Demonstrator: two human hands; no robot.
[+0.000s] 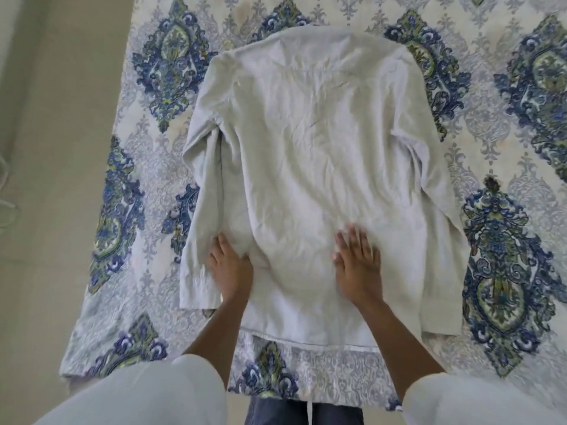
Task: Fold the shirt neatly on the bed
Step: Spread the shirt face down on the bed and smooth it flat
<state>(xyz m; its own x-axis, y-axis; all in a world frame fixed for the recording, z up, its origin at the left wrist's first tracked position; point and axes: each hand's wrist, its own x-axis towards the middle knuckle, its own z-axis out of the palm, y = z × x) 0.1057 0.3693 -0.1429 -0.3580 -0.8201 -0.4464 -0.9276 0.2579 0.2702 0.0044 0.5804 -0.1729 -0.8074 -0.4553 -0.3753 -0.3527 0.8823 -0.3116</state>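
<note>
White sleeves [147,391]; flat palms pressing wrinkled pale shirt [310,142].

Pale grey-white shirt [316,167]; blue-green damask bedspread [506,124].

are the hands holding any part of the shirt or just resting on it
Nothing is gripped. The left hand and right hand lie flat and open on the lower back of the shirt.
</note>
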